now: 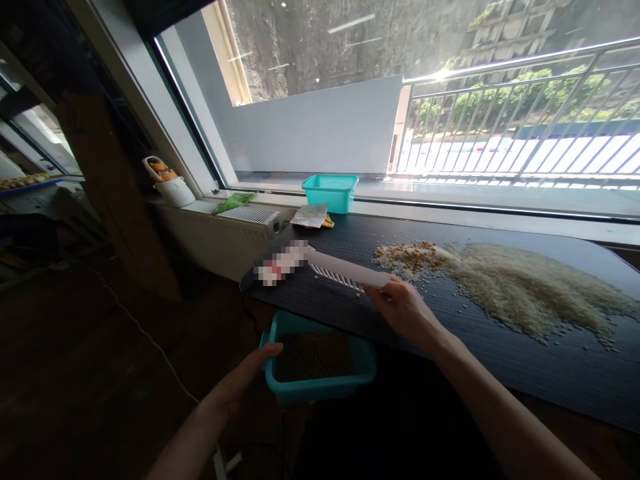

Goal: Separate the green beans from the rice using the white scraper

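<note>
On the table (575,380), rice (525,287) lay right of the beans (410,257), a scraper (345,270) left of them. The far tub (330,192) sat behind; the near tub (320,390), before the table's edge.

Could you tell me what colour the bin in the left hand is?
The bin, held by the left hand, is teal, best seen in the head view.

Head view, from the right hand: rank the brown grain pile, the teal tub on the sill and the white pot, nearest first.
1. Brown grain pile, on the mat just beyond the right hand.
2. Teal tub, on the sill.
3. White pot, far left.
</note>
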A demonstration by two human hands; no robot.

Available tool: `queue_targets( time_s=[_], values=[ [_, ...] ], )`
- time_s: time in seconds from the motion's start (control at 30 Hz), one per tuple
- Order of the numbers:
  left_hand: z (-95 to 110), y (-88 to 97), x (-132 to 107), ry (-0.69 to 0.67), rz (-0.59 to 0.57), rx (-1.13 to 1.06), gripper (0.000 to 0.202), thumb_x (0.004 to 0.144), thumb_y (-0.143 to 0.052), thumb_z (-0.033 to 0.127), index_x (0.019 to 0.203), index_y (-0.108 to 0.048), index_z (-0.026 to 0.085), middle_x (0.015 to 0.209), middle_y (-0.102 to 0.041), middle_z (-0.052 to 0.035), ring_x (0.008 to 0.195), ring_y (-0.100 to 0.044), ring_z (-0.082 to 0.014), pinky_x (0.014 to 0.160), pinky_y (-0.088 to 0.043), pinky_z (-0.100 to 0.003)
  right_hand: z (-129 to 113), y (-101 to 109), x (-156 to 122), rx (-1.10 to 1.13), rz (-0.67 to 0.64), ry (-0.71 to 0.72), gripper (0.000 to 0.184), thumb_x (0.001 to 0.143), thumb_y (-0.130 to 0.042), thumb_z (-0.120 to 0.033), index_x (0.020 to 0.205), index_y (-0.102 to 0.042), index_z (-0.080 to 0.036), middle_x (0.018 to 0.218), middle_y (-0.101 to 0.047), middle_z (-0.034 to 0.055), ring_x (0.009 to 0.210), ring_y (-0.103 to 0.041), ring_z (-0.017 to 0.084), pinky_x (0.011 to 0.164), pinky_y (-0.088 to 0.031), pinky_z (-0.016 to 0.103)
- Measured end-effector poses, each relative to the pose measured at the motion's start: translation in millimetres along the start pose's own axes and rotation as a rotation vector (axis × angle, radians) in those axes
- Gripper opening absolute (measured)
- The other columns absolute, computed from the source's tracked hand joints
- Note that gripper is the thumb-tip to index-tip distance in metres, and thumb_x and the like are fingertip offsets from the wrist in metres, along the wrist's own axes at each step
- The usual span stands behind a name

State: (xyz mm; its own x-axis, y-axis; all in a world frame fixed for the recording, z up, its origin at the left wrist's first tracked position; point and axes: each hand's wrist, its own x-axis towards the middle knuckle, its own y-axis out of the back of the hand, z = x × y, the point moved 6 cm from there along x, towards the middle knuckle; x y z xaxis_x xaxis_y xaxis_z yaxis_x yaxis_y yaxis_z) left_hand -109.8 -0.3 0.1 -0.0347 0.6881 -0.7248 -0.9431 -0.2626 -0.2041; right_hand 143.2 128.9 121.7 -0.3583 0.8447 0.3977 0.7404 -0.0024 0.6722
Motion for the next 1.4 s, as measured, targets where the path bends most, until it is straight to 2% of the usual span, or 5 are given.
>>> queue_targets(
  time_s=[0.27,0.43,0.63,0.97,1.4],
  values=[
    [11.1,21.3,-16.6,-0.070,0.065,0.006,0.044,0.074,-0.067,0.039,0.107,-0.058,0.012,0.081,-0.071,-0.0076,0.064,-0.066,-0.0192,0.063,-0.055,-0.030,-21.9,-7.6,-11.3,0.131,-0.184,0.073,0.028,0.089,-0.045,-0.031,0.080,-0.068,-0.019,0.083,-0.064,0.0019,0.065,-0.057,0.013,0.057,-0.042,0.022],
    [8.8,15.4,-20.0,-0.081,0.049,0.007,0.046,0.076,-0.064,0.040,0.110,-0.057,0.010,0.079,-0.071,-0.0076,0.060,-0.066,-0.0187,0.060,-0.054,-0.030,-6.5,12.0,-37.1,0.082,-0.088,-0.026,0.029,0.089,-0.047,-0.035,0.079,-0.068,-0.018,0.078,-0.064,0.0030,0.068,-0.059,0.016,0.059,-0.045,0.023],
    [-7.7,-10.7,-17.8,0.009,-0.105,-0.043,0.050,0.076,-0.064,0.039,0.115,-0.054,0.009,0.093,-0.071,-0.0114,0.082,-0.068,-0.0240,0.074,-0.054,-0.033,-25.3,14.7,-70.6,0.174,-0.197,-0.028,0.027,0.091,-0.043,-0.031,0.091,-0.067,-0.020,0.084,-0.065,0.0027,0.068,-0.060,0.014,0.060,-0.047,0.021],
    [-25.6,-69.6,-6.3,0.061,-0.330,-0.033,0.059,0.076,-0.062,0.042,0.122,-0.052,0.006,0.103,-0.069,-0.0143,0.095,-0.065,-0.0284,0.082,-0.052,-0.038,48.8,83.3,-89.6,-0.023,0.269,-0.286,0.031,0.077,-0.056,-0.045,0.077,-0.072,-0.019,0.071,-0.072,0.0053,0.065,-0.066,0.023,0.060,-0.051,0.030],
    [-34.1,-87.1,-3.1,0.069,-0.366,-0.030,0.052,0.075,-0.065,0.040,0.117,-0.058,0.010,0.109,-0.067,-0.0127,0.102,-0.063,-0.0285,0.087,-0.050,-0.038,85.2,120.8,-77.5,-0.036,0.374,-0.530,0.030,0.072,-0.056,-0.041,0.081,-0.070,-0.016,0.068,-0.071,0.0071,0.060,-0.066,0.022,0.056,-0.051,0.032]
  ],
)
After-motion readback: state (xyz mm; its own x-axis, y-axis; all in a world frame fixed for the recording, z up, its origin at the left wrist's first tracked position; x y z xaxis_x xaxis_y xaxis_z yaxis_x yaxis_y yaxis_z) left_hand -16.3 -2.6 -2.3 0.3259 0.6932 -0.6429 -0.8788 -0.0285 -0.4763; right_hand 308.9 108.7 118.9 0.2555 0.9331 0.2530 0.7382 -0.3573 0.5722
